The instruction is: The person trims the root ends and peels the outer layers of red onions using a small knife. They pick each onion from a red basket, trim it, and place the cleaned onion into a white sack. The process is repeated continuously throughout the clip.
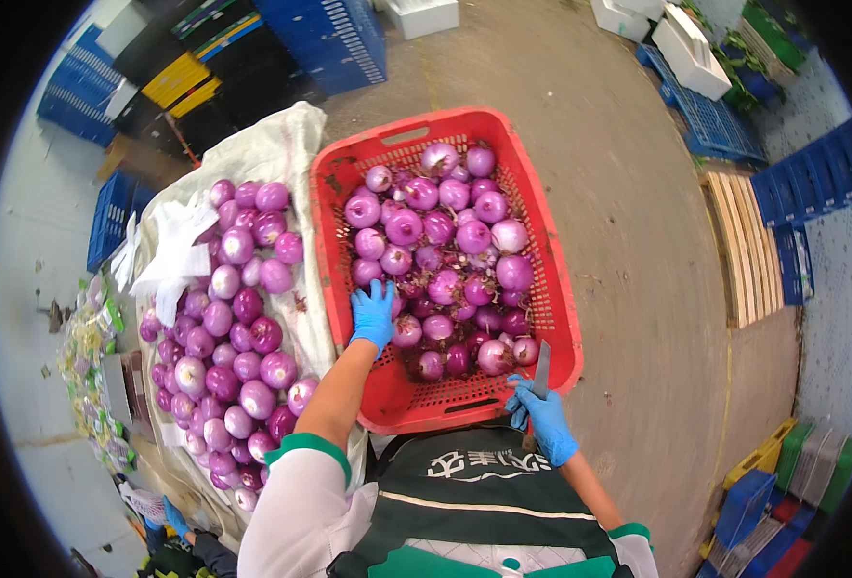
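Observation:
A red plastic crate [566,311] holds many red onions [438,227], with loose skins and root bits among them. My left hand [373,316], in a blue glove, reaches over the crate's left side, its fingers at onions near the wall; whether it grips one I cannot tell. My right hand [543,421], also gloved in blue, holds a knife [542,370] by its handle at the crate's near right corner, blade pointing up and away from me. Left of the crate, a heap of smoother red onions [218,376] lies on a white woven sack [299,130].
White gloves or cloths [173,253] lie on the heap. A co-worker's gloved hands [173,516] hold a net at lower left. Blue crates [324,43] are stacked ahead; a wooden pallet [743,249] and blue plastic pallet [715,108] stand right.

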Demonstrator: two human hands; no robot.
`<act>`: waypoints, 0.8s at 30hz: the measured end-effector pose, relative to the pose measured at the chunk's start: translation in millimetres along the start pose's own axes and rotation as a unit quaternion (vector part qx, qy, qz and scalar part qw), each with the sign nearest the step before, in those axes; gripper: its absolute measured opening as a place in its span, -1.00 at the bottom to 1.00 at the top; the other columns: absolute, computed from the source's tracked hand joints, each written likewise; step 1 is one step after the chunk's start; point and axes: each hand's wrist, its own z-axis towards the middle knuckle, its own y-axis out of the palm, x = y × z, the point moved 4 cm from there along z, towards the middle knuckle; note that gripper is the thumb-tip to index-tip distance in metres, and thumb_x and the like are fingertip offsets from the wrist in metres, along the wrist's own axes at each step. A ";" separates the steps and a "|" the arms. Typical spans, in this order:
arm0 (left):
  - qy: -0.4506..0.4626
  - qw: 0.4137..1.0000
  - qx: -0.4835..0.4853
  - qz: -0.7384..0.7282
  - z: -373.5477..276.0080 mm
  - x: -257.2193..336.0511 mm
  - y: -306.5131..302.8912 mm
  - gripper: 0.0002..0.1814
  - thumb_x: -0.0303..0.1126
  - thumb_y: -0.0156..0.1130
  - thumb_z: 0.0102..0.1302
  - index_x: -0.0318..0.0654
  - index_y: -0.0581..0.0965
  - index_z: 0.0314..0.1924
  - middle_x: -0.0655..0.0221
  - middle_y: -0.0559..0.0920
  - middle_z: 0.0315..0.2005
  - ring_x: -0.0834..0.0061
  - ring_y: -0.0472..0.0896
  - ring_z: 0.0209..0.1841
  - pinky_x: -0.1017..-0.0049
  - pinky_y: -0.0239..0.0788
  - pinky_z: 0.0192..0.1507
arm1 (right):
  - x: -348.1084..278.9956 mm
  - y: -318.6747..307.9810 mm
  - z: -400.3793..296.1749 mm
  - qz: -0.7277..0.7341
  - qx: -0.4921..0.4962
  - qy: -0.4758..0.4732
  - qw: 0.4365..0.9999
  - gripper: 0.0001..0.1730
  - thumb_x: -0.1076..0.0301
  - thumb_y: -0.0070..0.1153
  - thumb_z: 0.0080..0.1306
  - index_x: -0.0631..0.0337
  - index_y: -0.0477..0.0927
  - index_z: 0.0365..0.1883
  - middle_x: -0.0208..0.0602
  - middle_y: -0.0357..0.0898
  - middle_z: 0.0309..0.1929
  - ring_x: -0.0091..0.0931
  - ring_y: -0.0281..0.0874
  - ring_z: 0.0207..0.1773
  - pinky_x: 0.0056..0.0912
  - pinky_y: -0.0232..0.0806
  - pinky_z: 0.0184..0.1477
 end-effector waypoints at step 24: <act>-0.144 0.895 -0.123 -0.404 8.2 9.5 18.7 0.08 -0.30 0.63 -0.25 -0.11 0.23 0.32 0.03 0.39 0.09 0.05 0.49 0.10 0.11 0.44 0.12 | -7.0 14.6 -4.8 -0.087 -0.029 -0.037 0.995 -0.62 0.23 0.02 0.46 0.24 0.54 0.13 -0.34 0.59 -0.37 -0.61 0.52 -0.51 -0.54 0.41 -0.46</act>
